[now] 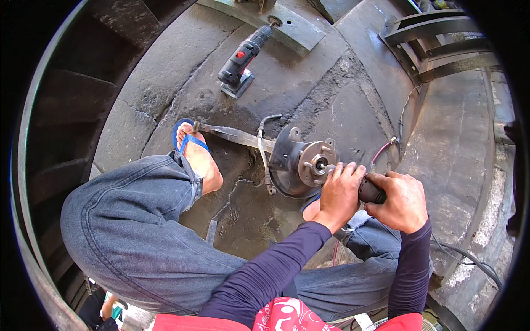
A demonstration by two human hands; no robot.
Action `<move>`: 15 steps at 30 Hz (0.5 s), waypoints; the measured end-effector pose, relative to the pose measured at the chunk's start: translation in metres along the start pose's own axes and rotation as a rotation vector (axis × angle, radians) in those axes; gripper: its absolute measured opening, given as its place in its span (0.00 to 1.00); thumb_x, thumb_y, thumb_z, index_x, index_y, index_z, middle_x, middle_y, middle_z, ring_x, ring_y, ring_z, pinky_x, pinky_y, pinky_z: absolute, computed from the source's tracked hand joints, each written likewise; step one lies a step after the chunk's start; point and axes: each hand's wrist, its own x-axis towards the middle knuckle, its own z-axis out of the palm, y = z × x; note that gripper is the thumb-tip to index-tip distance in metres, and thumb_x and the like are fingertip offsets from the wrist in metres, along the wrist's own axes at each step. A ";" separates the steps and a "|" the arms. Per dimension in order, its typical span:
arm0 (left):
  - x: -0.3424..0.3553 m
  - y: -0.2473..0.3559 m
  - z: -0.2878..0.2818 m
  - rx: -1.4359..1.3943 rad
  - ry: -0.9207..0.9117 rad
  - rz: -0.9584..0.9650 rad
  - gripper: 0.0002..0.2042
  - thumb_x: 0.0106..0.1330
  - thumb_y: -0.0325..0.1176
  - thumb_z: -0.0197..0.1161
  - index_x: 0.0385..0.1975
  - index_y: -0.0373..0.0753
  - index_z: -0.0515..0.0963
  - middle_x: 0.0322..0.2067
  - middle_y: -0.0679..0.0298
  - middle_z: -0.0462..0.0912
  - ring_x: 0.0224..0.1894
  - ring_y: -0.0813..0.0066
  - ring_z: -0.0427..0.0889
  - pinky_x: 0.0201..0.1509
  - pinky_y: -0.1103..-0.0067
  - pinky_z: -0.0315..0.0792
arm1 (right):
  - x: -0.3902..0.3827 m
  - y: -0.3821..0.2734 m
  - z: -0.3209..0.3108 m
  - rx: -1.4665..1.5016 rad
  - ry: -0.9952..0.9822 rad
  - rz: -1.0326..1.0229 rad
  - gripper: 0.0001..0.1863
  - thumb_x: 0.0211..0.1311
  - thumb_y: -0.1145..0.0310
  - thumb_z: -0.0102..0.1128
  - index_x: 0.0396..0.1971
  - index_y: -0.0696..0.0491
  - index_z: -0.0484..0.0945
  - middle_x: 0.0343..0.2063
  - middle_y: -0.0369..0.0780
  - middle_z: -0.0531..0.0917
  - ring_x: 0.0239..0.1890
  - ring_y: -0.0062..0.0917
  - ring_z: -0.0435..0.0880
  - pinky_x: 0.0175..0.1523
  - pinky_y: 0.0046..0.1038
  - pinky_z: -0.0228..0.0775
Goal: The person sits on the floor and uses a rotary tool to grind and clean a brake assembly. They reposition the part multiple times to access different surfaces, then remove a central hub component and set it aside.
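Note:
My left hand [337, 198] wraps round the front of a dark cylindrical power tool [370, 190], its fingers beside the studs of a round steel hub [312, 151]. My right hand [403, 201] grips the tool's rear body. The tool's tip is at the hub face, partly hidden by my left fingers; whether it touches I cannot tell. Behind the hub is a dark metal backing plate [288, 148], joined to a long steel arm [237, 134] that reaches left toward my sandalled foot [199, 160]. A bent metal pipe [264, 157] lies across the arm.
A cordless drill [239, 63] stands near a steel plate [298, 34] at the back. A dark metal frame [441, 47] is upper right, a curved metal structure [72, 94] left. Hoses and cables [475, 259] run at the right. Part of another person's arm [107, 309] shows lower left.

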 end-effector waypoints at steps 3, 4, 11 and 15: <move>0.001 -0.001 0.001 -0.035 -0.056 -0.013 0.23 0.59 0.25 0.64 0.57 0.37 0.77 0.55 0.53 0.80 0.62 0.43 0.77 0.66 0.57 0.72 | -0.001 0.001 0.001 -0.006 0.000 0.005 0.27 0.36 0.59 0.73 0.44 0.48 0.89 0.27 0.45 0.85 0.33 0.43 0.87 0.44 0.42 0.79; 0.001 0.000 0.001 -0.051 -0.082 -0.023 0.21 0.63 0.25 0.61 0.59 0.38 0.77 0.56 0.52 0.80 0.62 0.42 0.76 0.67 0.55 0.71 | -0.001 0.001 0.001 -0.007 -0.004 0.004 0.28 0.36 0.59 0.73 0.44 0.48 0.89 0.28 0.45 0.85 0.34 0.43 0.87 0.44 0.42 0.79; 0.009 0.005 0.005 -0.050 -0.062 -0.002 0.21 0.64 0.26 0.60 0.59 0.38 0.78 0.54 0.53 0.80 0.62 0.43 0.77 0.66 0.54 0.71 | -0.002 0.007 -0.001 0.010 0.034 0.050 0.29 0.36 0.58 0.75 0.46 0.47 0.89 0.28 0.45 0.85 0.34 0.44 0.87 0.44 0.41 0.79; 0.013 0.006 0.006 -0.008 -0.041 0.020 0.21 0.65 0.27 0.60 0.59 0.38 0.78 0.53 0.53 0.80 0.62 0.42 0.77 0.65 0.54 0.72 | -0.003 0.010 0.000 0.017 0.056 0.065 0.29 0.36 0.59 0.75 0.47 0.47 0.89 0.29 0.45 0.85 0.35 0.44 0.87 0.45 0.42 0.79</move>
